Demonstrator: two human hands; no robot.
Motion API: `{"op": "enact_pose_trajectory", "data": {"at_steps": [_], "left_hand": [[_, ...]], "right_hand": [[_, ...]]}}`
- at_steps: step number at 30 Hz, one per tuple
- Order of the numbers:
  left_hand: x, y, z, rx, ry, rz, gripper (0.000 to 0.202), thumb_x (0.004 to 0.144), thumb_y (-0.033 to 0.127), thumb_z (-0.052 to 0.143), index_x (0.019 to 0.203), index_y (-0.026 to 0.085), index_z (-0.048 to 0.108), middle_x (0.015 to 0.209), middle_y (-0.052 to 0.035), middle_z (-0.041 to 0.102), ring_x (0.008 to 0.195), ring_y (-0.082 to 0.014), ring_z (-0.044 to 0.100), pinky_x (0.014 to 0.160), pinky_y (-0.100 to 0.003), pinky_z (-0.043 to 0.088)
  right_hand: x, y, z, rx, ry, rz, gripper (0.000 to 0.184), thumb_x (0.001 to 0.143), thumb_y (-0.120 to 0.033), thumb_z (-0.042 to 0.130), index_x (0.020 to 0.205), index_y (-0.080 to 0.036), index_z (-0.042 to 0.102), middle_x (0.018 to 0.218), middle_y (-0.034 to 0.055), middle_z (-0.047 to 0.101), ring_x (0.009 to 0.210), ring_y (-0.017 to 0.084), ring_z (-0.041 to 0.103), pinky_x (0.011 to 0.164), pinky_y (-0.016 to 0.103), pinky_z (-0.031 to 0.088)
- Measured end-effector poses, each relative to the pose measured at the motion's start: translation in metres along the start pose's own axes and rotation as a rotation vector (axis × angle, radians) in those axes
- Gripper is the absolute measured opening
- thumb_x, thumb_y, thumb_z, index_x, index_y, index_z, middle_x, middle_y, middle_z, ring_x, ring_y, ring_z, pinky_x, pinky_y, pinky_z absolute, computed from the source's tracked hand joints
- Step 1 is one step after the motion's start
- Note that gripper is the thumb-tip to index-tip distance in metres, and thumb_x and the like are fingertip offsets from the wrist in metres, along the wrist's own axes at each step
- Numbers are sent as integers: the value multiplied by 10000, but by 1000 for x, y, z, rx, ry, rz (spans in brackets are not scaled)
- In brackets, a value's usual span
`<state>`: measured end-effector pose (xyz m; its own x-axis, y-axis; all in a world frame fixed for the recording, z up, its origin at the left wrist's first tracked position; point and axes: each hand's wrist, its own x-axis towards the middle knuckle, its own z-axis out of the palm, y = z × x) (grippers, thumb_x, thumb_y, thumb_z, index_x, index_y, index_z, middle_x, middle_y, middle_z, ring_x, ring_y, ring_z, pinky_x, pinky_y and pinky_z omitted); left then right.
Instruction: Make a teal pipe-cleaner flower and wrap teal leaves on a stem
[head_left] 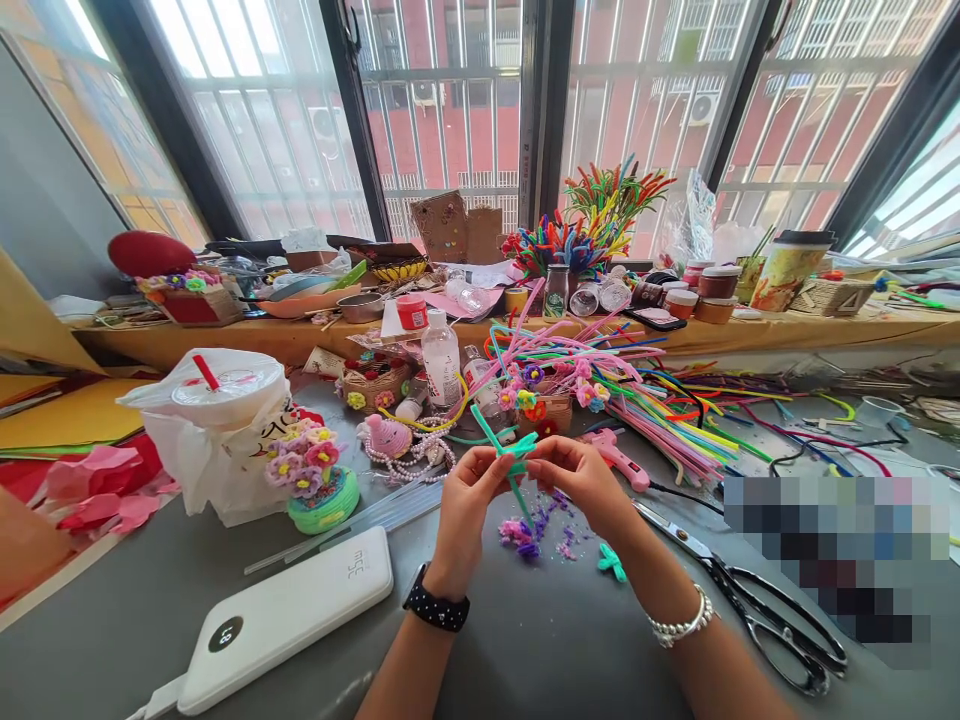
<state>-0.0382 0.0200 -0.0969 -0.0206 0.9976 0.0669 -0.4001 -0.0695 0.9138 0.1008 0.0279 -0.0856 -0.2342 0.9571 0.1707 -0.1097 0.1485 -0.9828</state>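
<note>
Between my two hands is a mint-green pipe cleaner (486, 428), partly bent into loops, with one straight end sticking up to the left and another hanging down. My left hand (480, 487) pinches it with thumb and fingers. From the other side, my right hand (574, 475) pinches the looped part. On the grey table just beyond and below my hands lie purple and pink fuzzy scraps (523, 535). A finished-looking mint-green pipe cleaner flower shape (612, 562) rests near my right forearm.
Large black-handled scissors (750, 600) lie at the right, near a pink glue gun (619, 458). A white power bank (292, 620) and a bagged drink cup (225, 400) stand left. Loose pipe cleaners (675, 430), bottles (441, 360) and a pipe cleaner flower pot (322, 500) crowd the back.
</note>
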Motion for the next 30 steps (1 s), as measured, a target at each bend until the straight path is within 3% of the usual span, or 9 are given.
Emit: {"op": "enact_pose_trajectory", "data": {"at_steps": [5, 9, 11, 17, 20, 24, 26, 30], "left_hand": [[-1, 6, 0, 155, 6, 54, 174, 608, 281, 683, 682, 135, 626, 627, 1, 626, 579, -115, 562, 579, -223, 463], [-1, 10, 1, 242, -18, 61, 164, 599, 289, 684, 648, 135, 656, 613, -3, 632, 566, -113, 540, 548, -211, 440], [-1, 11, 0, 269, -23, 68, 157, 601, 283, 684, 649, 136, 660, 611, -4, 632, 561, -109, 532, 543, -207, 432], [-1, 11, -3, 259, -38, 66, 128, 597, 259, 693, 637, 145, 651, 593, 22, 610, 553, -88, 510, 547, -187, 405], [1, 11, -5, 202, 67, 60, 143, 581, 266, 705, 640, 146, 654, 588, 27, 604, 558, -79, 498, 539, -177, 384], [4, 9, -6, 85, 199, 33, 205, 517, 271, 742, 635, 134, 645, 566, 37, 583, 516, -65, 481, 514, -181, 376], [5, 7, -6, 31, 189, 2, 224, 498, 265, 751, 634, 128, 637, 573, 33, 591, 516, -71, 501, 530, -193, 401], [5, 7, -5, -45, 152, -45, 217, 496, 226, 754, 632, 121, 622, 587, 27, 610, 537, -87, 544, 558, -209, 439]], "right_hand": [[-2, -1, 1, -245, 28, -166, 459, 658, -345, 652, 1061, -183, 506, 836, 42, 607, 734, 157, 585, 643, 284, 480], [-4, -5, -1, -594, 84, -374, 209, 749, -313, 574, 921, -210, 634, 840, 44, 577, 770, 164, 557, 689, 294, 458], [-5, -7, -2, -682, 121, -428, 188, 752, -292, 577, 908, -206, 640, 839, 47, 566, 776, 166, 544, 686, 287, 447], [-5, -9, -5, -746, 179, -492, 137, 806, -235, 506, 731, -169, 600, 708, 28, 573, 690, 149, 537, 643, 260, 419], [-6, -9, -5, -724, 285, -465, 144, 812, -265, 496, 748, -164, 576, 721, 32, 588, 660, 142, 538, 626, 253, 419], [-8, -9, -3, -725, 128, -458, 160, 745, -326, 581, 786, -172, 585, 682, 13, 583, 615, 132, 530, 577, 233, 429], [-8, -9, -1, -772, 55, -501, 134, 747, -302, 584, 778, -172, 601, 683, 16, 581, 598, 126, 519, 570, 233, 427], [-7, -10, -2, -841, 32, -569, 95, 780, -230, 548, 807, -169, 616, 728, 33, 598, 619, 127, 526, 597, 239, 434]]}}
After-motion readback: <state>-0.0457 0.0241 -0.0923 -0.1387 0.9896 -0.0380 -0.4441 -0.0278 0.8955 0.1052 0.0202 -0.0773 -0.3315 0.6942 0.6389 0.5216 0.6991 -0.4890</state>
